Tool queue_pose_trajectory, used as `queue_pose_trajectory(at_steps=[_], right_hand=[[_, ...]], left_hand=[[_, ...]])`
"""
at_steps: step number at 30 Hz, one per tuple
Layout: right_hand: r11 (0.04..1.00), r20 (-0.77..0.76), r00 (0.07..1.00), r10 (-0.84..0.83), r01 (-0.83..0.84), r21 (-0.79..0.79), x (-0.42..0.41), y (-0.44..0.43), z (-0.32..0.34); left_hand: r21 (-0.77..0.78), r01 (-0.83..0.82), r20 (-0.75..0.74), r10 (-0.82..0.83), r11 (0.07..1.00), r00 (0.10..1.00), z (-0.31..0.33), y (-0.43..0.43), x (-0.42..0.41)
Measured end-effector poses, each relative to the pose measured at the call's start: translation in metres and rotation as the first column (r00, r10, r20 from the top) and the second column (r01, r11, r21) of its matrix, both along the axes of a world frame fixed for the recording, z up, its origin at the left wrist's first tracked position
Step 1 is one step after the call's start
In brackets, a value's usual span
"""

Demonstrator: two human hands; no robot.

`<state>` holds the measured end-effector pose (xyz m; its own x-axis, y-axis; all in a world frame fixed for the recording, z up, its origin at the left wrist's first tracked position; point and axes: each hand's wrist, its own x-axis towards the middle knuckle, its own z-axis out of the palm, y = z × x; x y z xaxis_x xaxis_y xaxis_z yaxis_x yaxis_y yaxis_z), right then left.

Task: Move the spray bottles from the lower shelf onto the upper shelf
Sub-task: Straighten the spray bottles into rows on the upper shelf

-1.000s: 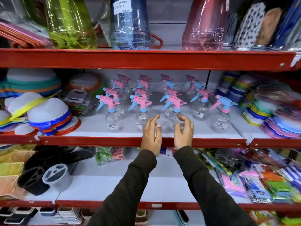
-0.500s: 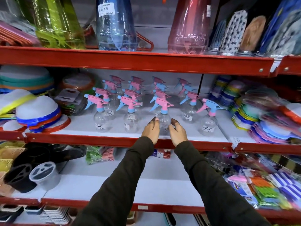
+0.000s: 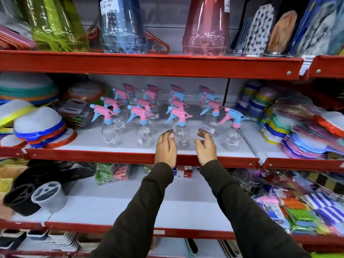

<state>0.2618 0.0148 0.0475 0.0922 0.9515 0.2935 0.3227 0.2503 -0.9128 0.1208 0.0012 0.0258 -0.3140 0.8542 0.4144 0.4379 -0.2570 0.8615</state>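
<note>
Several clear spray bottles with pink and blue trigger heads stand in rows on the middle shelf (image 3: 93, 144), behind its red front edge. The front bottle of the third row (image 3: 181, 134) sits between my two hands. My left hand (image 3: 166, 148) has its fingertips at that bottle's left side, fingers loosely spread. My right hand (image 3: 205, 146) is a short gap to the bottle's right, fingers curled and apart, holding nothing. A blue-headed bottle (image 3: 232, 135) stands further right. The shelf below (image 3: 115, 209) has a bare white stretch under my arms.
Stacked lids (image 3: 39, 127) crowd the left end of the bottle shelf and coloured plastic plates (image 3: 297, 138) the right end. Tall green, blue and pink jugs (image 3: 122, 25) stand on the top shelf. Black and grey holders (image 3: 33, 198) and packaged goods (image 3: 290, 207) flank the lower shelf.
My hands have drawn apart from the front bottle; the right hand moved right, off it. The view shifted slightly down and left.
</note>
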Motion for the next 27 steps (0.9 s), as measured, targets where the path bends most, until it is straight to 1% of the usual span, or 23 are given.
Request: queue_pose_trajectory(at_steps=[2, 5, 7, 10, 13, 15, 18, 21, 24, 27], right_hand=[[0.999, -0.035, 0.999, -0.03, 0.031, 0.037, 0.011, -0.003, -0.002], [0.992, -0.072, 0.993, -0.091, 0.096, 0.076, 0.031, -0.006, -0.004], [0.983, -0.086, 0.986, -0.142, 0.15, 0.106, 0.045, -0.008, -0.005], [0.964, -0.085, 0.971, -0.224, 0.233, 0.127, 0.069, -0.009, -0.007], [0.943, -0.05, 0.945, -0.322, 0.325, 0.075, 0.094, -0.006, -0.005], [0.942, -0.017, 0.942, -0.335, 0.336, 0.021, 0.11, -0.002, -0.003], [0.958, 0.038, 0.961, -0.275, 0.277, -0.071, 0.126, 0.008, 0.003], [0.969, 0.07, 0.976, -0.208, 0.215, -0.121, 0.132, 0.014, 0.006], [0.971, 0.057, 0.981, -0.183, 0.19, -0.145, 0.132, 0.016, 0.007], [0.97, 0.047, 0.982, -0.183, 0.188, -0.151, 0.128, 0.018, 0.006]], left_hand=[[0.108, -0.036, -0.002, 0.037, 0.993, 0.999, -0.005, -0.006, 0.011], [0.196, -0.057, -0.045, 0.068, 0.979, 0.997, -0.009, -0.013, 0.031], [0.219, -0.011, -0.076, 0.028, 0.976, 0.997, -0.009, -0.013, 0.047], [0.189, 0.091, -0.092, -0.075, 0.978, 0.993, -0.003, -0.008, 0.074], [0.122, 0.154, -0.143, -0.136, 0.981, 0.98, 0.005, 0.004, 0.1], [0.025, 0.201, -0.16, -0.195, 0.979, 0.968, 0.011, 0.015, 0.118], [-0.194, 0.295, -0.109, -0.32, 0.935, 0.941, 0.019, 0.029, 0.14], [-0.335, 0.337, -0.079, -0.383, 0.88, 0.92, 0.025, 0.036, 0.153], [-0.388, 0.374, -0.02, -0.413, 0.843, 0.911, 0.028, 0.038, 0.158], [-0.372, 0.383, 0.019, -0.406, 0.846, 0.914, 0.027, 0.036, 0.153]])
